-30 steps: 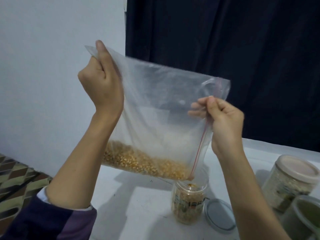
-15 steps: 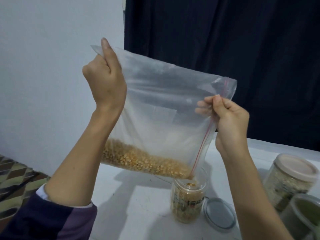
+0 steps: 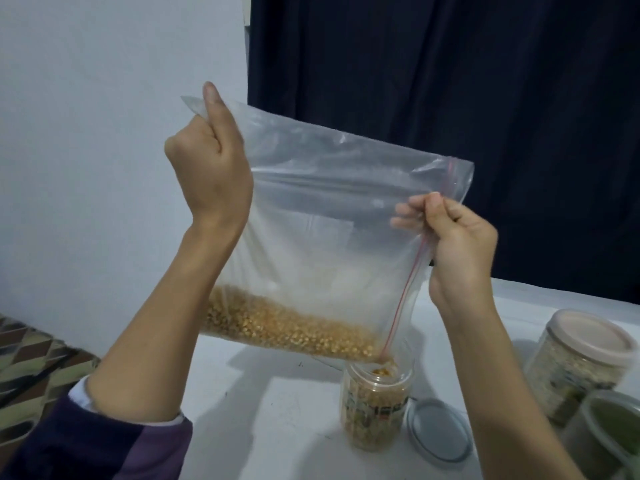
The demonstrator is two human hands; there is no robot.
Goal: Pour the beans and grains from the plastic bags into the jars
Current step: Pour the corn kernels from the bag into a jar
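- Head view: fingers (image 3: 403, 216) of the right hand (image 3: 457, 247) pinch the red zip edge of the clear plastic bag (image 3: 329, 237); the left hand (image 3: 211, 168) grips its upper corner.
- Yellow kernels (image 3: 287, 327) trickle from the low corner into the small open glass jar (image 3: 375, 403) on the white table (image 3: 263, 417); pouring is midway by my reckoning.
- Next, I judge: raise the left corner, keeping the spout over the mouth.
- Compared with earlier, the bag tilts steeper.

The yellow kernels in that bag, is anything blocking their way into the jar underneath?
Nothing visible does. The open jar has its lid off, lying on the table beside it, and the bag's lowest corner hangs right over the jar's mouth, with kernels gathered there.
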